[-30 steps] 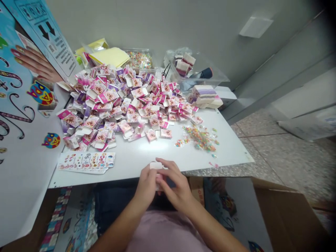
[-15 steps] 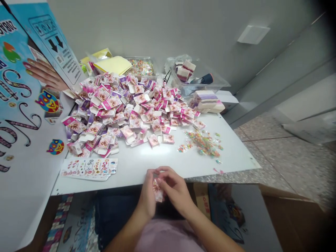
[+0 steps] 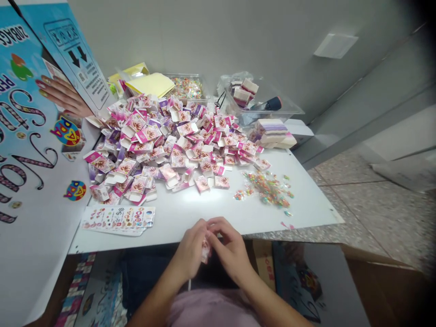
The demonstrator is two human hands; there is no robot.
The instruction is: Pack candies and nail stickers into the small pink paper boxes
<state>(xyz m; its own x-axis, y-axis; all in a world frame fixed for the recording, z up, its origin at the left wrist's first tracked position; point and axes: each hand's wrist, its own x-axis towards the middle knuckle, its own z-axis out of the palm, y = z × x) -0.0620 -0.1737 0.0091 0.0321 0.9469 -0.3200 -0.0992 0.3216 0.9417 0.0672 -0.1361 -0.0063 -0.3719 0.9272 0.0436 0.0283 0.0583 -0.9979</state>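
Just past the table's front edge, a small pink-and-white printed box is held between my hands, mostly covered by fingers. My left hand wraps around it from the left. Fingers of my right hand close on its upper end from the other side. A big heap of similar small boxes, many with flaps up, covers the back of the white table. To the right lies a scatter of small clear packets with colourful bits. Printed sticker sheets are stacked at the front left.
A large printed carton stands along the left side. Behind the heap are yellow paper and a clear tray of colourful packets. At the back right are another clear tray and stacked flat boxes. An open cardboard box sits lower right.
My left hand has turned further over the small box, hiding more of it, and the fingertips of both hands have come together at its top. The view has shifted slightly.
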